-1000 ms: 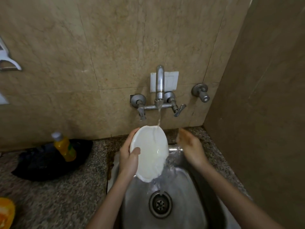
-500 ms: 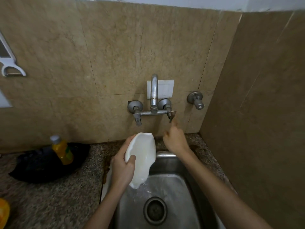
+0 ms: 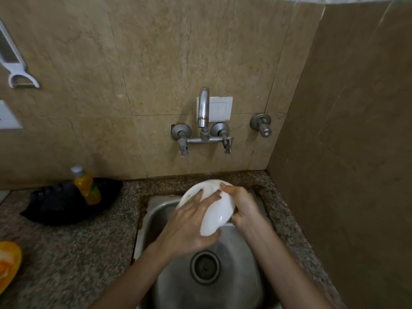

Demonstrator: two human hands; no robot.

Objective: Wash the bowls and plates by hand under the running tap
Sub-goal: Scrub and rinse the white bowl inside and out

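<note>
A white plate (image 3: 215, 214) is held tilted over the steel sink (image 3: 156, 210), its underside turned toward me. My left hand (image 3: 189, 224) spreads over the plate's left side and lower edge. My right hand (image 3: 242, 206) grips its right rim, thumb on the upper edge. The wall tap (image 3: 203, 112) stands above and behind the plate; no stream of water is visible from its spout. The sink drain (image 3: 205, 267) lies below my hands.
A yellow soap bottle (image 3: 85, 186) rests on a black cloth (image 3: 55, 204) on the granite counter (image 3: 66, 253) to the left. An orange object (image 3: 7, 262) sits at the left edge. A brown wall closes the right side. A white peeler (image 3: 15, 63) hangs on the wall.
The water stream has stopped. My right hand went up to the right tap handle, then came down onto the plate. The plate has dropped lower over the sink, now held by both hands.
</note>
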